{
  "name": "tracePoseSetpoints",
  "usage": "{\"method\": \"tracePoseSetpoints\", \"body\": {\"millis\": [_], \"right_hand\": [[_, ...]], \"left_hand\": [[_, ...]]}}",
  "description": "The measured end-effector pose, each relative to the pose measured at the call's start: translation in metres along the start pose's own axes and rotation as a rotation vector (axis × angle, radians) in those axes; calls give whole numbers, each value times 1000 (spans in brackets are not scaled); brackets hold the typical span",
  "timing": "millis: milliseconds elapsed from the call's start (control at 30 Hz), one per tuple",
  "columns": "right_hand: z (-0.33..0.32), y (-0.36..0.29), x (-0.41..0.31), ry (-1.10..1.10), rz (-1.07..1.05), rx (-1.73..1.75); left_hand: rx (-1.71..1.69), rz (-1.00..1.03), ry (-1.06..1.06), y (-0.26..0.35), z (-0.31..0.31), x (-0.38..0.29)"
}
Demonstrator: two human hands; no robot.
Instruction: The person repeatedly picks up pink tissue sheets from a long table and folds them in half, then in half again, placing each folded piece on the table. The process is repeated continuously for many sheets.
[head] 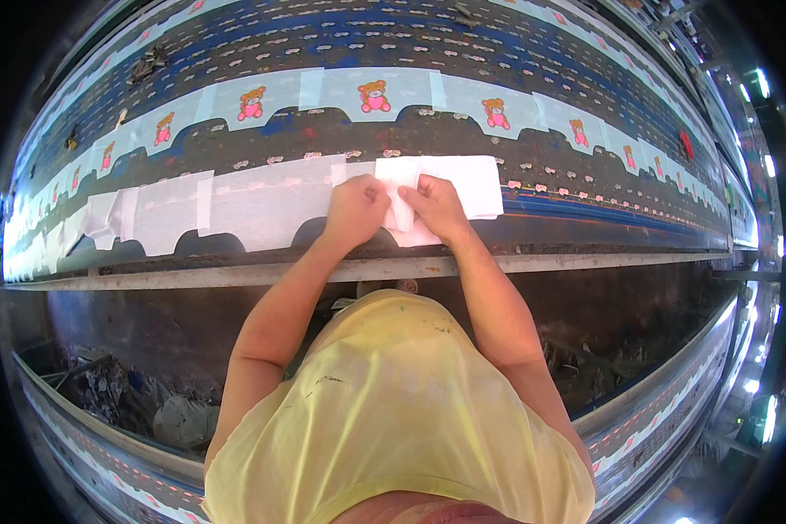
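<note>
Both hands meet over the near edge of a long dark printing table. My right hand (437, 208) grips a folded stack of white fabric pieces (478, 183), its thumb on a turned-back flap. Beside it my left hand (359, 211) has curled fingers at the stack's left edge; whether cloth is pinched in them is hidden. Left of my hands, a row of pale cut fabric pieces (262, 196) lies flat along the table, with overlapping ends and scooped lower edges.
Beyond lies a row of light blue pieces (340, 92), each printed with a teddy bear (374, 96) holding a pink heart. A metal rail (563, 263) edges the table (602, 229). A red object (686, 145) rests at the right. Another printed table (648, 445) stands behind me.
</note>
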State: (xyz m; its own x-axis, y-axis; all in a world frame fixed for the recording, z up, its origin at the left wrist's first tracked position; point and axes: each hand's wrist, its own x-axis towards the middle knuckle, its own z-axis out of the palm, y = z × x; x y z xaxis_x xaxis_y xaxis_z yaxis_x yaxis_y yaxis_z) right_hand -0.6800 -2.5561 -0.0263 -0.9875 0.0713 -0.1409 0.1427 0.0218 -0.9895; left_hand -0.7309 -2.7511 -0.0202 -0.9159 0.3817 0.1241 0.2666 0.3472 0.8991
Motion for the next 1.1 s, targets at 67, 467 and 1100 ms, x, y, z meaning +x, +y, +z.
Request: {"method": "tracePoseSetpoints", "body": {"millis": [67,467,1100], "right_hand": [[-2,4,1,5,-3,4],[5,-6,-1,132,40,53],[-281,-126,-146,964,-547,480]], "left_hand": [[-265,-253,-79,-2,-1,0],[-142,-242,135,-36,-6,-7],[-859,-113,133,32,6,-8]]}}
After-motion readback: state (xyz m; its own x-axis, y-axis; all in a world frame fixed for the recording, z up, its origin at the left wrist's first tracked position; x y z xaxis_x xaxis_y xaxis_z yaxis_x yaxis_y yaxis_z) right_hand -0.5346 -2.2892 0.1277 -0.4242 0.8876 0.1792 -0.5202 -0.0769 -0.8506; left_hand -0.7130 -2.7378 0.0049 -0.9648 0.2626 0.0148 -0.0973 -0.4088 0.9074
